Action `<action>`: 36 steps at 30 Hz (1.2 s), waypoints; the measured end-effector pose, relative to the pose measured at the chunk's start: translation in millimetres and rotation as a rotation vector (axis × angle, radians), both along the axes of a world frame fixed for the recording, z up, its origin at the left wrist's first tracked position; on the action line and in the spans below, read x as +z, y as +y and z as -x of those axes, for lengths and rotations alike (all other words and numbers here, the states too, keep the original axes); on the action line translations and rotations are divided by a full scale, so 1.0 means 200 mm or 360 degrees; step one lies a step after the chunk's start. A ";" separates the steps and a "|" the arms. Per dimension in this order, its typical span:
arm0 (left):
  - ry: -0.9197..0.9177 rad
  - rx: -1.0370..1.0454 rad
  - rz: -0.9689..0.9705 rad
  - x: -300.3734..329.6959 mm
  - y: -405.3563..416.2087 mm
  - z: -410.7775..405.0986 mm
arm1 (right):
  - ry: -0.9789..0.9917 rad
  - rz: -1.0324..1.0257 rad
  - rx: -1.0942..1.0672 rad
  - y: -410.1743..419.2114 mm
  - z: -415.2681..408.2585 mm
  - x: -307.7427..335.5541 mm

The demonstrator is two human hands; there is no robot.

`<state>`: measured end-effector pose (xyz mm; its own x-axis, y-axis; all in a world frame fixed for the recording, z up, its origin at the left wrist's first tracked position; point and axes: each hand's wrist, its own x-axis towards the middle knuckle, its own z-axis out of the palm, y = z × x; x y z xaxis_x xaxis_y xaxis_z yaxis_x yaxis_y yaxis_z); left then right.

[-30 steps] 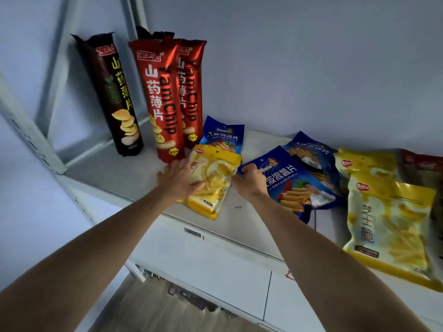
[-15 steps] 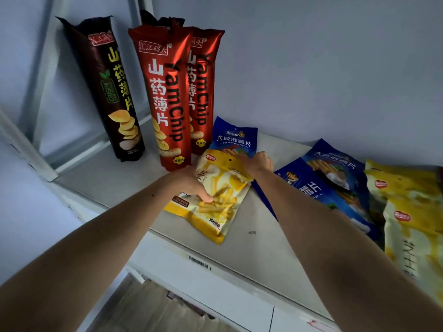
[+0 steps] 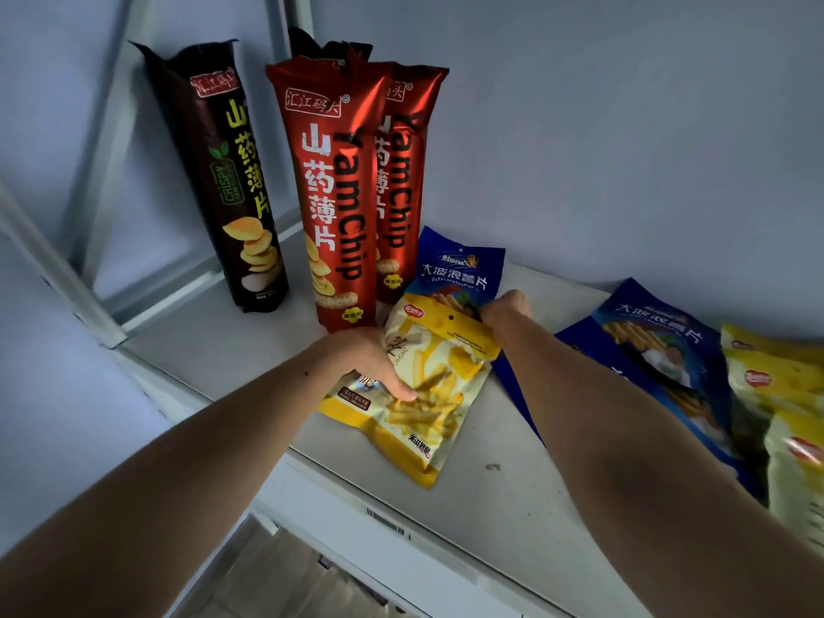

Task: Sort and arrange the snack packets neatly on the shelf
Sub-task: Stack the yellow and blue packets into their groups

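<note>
A yellow snack packet [image 3: 428, 394] lies tilted on the white shelf [image 3: 249, 350], its top raised. My left hand [image 3: 370, 363] grips its left edge, thumb across the front. My right hand [image 3: 506, 307] pinches its top right corner. Behind it a blue packet [image 3: 459, 269] leans near the wall. Two red YamChip packets [image 3: 339, 194] [image 3: 403, 171] and a dark brown one [image 3: 232, 171] stand upright at the back left. To the right lie more blue packets [image 3: 660, 345] and yellow packets [image 3: 780, 394].
The shelf's front edge [image 3: 388, 524] runs diagonally below my arms, with a lower level visible underneath. A white upright post and brace [image 3: 58, 269] stand at the left. The grey wall [image 3: 624, 127] closes the back.
The view has come closer and shifted left. Both hands keep hold of the yellow packet, and its top edge has lifted toward the blue packet.
</note>
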<state>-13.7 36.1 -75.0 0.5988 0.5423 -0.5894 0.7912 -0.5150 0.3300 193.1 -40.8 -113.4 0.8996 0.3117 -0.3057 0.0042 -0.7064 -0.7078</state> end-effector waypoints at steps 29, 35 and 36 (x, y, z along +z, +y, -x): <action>-0.0970 0.0239 0.0040 0.05 -0.21 -0.02 | -0.0463 -0.0758 -0.0825 -1.30 0.24 0.23; -0.0965 0.0301 -0.0239 0.21 -0.36 0.07 | -0.0202 -0.0461 -0.0655 -1.45 0.44 0.06; -0.1003 0.0319 -0.0287 0.21 -0.37 0.07 | -0.0229 -0.0406 -0.0648 -1.46 0.47 0.05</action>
